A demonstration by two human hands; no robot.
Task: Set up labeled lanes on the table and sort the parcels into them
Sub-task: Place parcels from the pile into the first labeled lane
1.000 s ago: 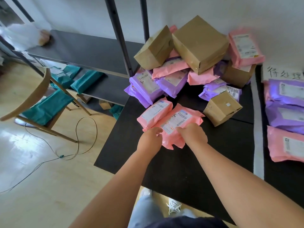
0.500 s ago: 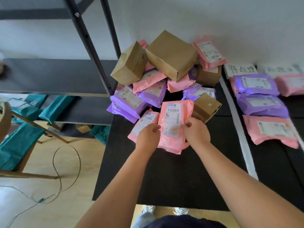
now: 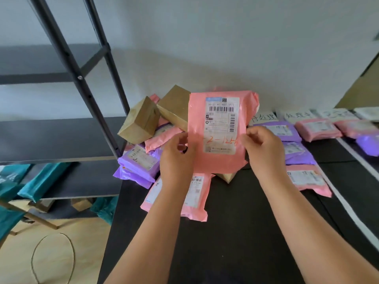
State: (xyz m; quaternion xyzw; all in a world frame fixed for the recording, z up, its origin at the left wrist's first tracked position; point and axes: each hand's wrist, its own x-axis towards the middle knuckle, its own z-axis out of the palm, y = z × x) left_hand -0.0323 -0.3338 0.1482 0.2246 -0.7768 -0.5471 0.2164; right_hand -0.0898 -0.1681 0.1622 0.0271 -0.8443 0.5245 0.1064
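Observation:
I hold a pink parcel [image 3: 220, 156] upright above the black table [image 3: 235, 232], its white shipping label with red handwriting facing me. My left hand [image 3: 176, 160] pinches its left edge and my right hand [image 3: 264, 148] pinches its right edge. Behind it lies the unsorted pile: brown boxes [image 3: 141, 121], purple mailers [image 3: 137, 160] and another pink mailer [image 3: 196, 193] flat on the table. To the right, paper lane labels [image 3: 264, 118] sit at the wall, with purple parcels [image 3: 285, 131] and pink parcels [image 3: 305, 179] lying in the lanes.
White tape strips [image 3: 346, 203] mark the lane borders on the table. A black metal shelf [image 3: 61, 136] stands at the left with teal mailers [image 3: 43, 181] on its lower level. A cable [image 3: 53, 259] loops on the wooden floor. The wall is close behind the pile.
I have lifted the pink parcel off the pile and turned it upright with the label toward me. The view has shifted right, showing more lanes.

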